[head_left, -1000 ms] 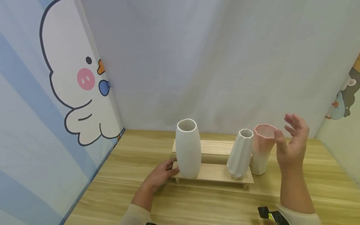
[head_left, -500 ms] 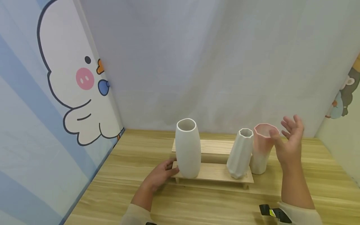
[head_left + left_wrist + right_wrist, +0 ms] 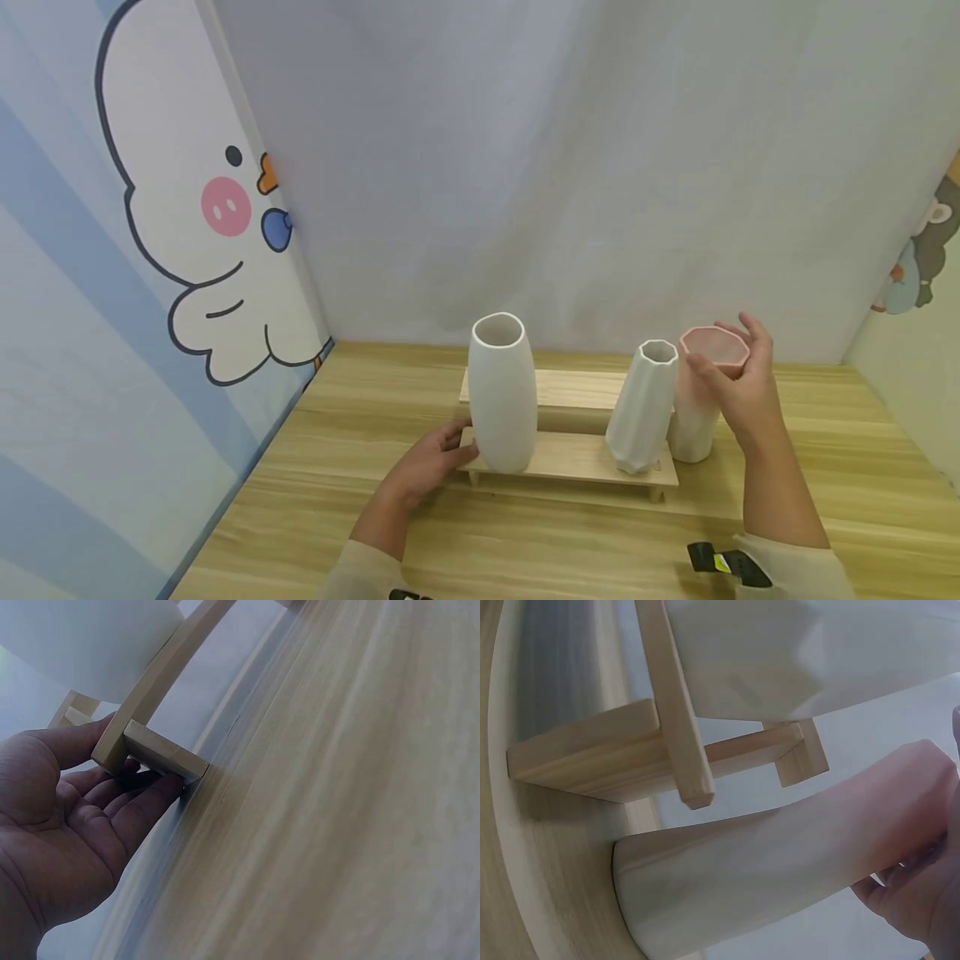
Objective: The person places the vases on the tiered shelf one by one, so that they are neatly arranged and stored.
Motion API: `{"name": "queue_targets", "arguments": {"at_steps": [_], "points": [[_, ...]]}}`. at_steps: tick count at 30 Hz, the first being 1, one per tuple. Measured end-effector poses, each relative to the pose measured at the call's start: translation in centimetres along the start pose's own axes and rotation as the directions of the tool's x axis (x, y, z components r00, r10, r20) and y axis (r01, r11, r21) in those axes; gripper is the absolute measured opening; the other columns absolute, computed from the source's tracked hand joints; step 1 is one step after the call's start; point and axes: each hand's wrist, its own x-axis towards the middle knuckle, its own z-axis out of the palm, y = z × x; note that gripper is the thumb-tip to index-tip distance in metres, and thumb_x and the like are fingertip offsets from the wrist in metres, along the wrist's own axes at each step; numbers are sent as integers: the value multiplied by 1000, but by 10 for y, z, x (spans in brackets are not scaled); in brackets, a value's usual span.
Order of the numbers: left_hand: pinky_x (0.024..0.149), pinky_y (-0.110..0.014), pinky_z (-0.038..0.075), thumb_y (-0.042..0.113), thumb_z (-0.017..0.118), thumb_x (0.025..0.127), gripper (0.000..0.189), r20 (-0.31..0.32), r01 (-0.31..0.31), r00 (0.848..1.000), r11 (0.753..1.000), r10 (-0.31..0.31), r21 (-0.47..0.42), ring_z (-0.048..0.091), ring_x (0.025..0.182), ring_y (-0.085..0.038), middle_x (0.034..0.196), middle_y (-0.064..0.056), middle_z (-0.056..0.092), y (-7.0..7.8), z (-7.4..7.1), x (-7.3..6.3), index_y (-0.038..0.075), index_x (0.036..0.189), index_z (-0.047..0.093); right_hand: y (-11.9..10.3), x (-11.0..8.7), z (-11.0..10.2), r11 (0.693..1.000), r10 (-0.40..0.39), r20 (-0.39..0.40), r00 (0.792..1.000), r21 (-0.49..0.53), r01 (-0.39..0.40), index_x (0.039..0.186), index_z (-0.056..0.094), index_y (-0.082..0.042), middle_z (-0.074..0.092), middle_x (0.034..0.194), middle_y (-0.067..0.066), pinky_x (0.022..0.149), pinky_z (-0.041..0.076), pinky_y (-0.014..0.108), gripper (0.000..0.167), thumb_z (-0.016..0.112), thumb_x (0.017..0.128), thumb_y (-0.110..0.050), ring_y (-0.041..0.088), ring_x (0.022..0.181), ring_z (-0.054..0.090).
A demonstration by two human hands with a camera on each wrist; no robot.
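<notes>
A two-tier wooden stand stands on the table, its left end held by my left hand. In the left wrist view, the thumb lies on the board's end and the fingers reach the leg below. My right hand grips the upper part of a pink-and-white vase, thumb on the near side, other fingers behind. The right wrist view has this vase upright with its base at the tabletop, beside the stand's right end. On the lower tier stand a tall smooth white vase and a fluted white vase.
The stand's raised back tier shows between the two white vases. A grey-white curtain hangs behind the wood-grain table. Cartoon-printed panels close off the sides.
My right hand has moved left and down from beside the pink-and-white vase and now grips it near the rim. The left hand stays at the stand's end.
</notes>
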Motion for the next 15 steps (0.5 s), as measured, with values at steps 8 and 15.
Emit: {"name": "queue_targets", "arguments": {"at_steps": [8, 15], "points": [[115, -59, 25, 45, 68, 90, 65, -8, 7, 1000, 1000, -7, -3, 26, 147, -39, 158, -12, 32, 1, 0, 0, 22, 146, 46, 1, 0, -1, 993, 121, 5, 993, 9, -121, 156, 3, -37, 21, 156, 21, 103, 40, 36, 95, 71, 90, -30, 22, 123, 45], [115, -59, 25, 47, 69, 89, 65, -21, 12, 1000, 1000, -12, 8, 26, 146, -40, 159, -12, 31, 0, 0, 1, 23, 146, 47, 6, 3, 4, 990, 137, -51, 989, 36, -136, 156, 10, -36, 30, 149, 19, 98, 41, 29, 97, 76, 86, -26, 26, 126, 41]]}}
